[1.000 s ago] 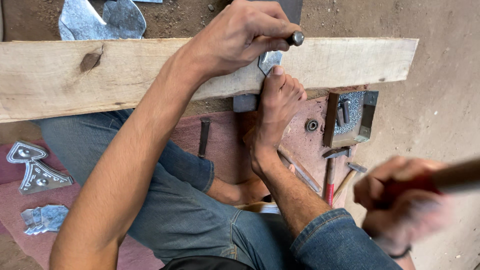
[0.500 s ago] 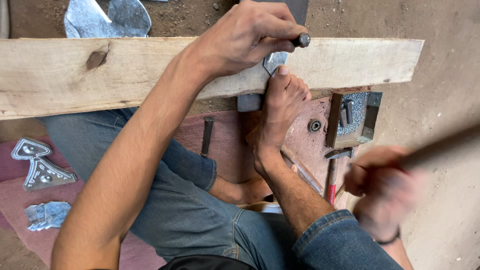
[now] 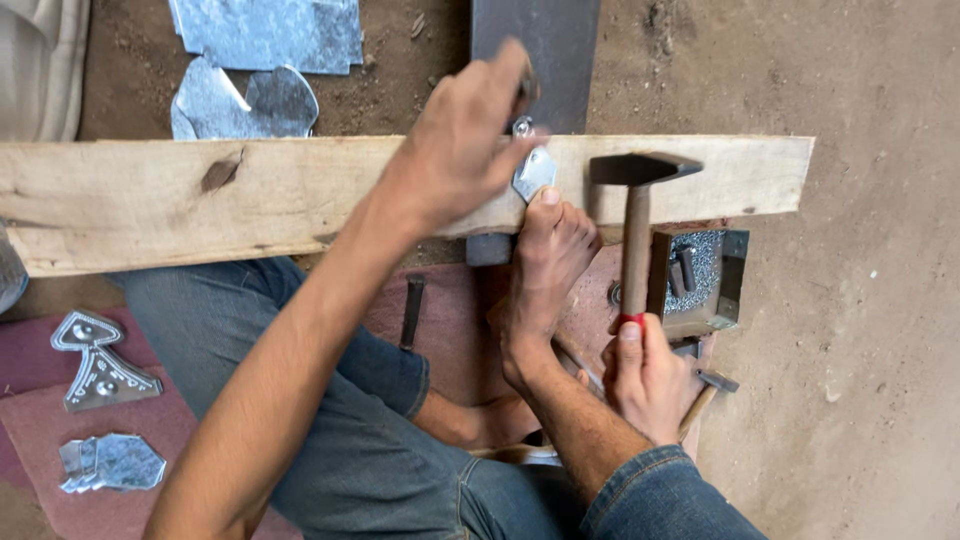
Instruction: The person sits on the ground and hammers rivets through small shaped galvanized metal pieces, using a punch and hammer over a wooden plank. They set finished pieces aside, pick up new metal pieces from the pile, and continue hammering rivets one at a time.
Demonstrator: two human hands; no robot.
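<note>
My left hand (image 3: 462, 150) grips a dark metal punch (image 3: 525, 88) upright over a small shiny metal piece (image 3: 534, 172) lying on a long wooden plank (image 3: 250, 195). My bare foot (image 3: 548, 270) presses its toes on that piece. My right hand (image 3: 648, 378) holds a hammer (image 3: 636, 215) by its wooden handle. The hammer's dark head rests on the plank just right of the metal piece.
Cut sheet-metal pieces (image 3: 262, 60) lie on the dirt beyond the plank. An embossed metal ornament (image 3: 98, 362) and metal scraps (image 3: 110, 462) sit on a reddish mat at left. A small metal box with tools (image 3: 700, 275) stands right of my foot. A dark steel bar (image 3: 535, 40) runs under the plank.
The hammer came from a blurred swing at lower right to rest with its head on the plank. My left hand and the punch stayed over the metal piece.
</note>
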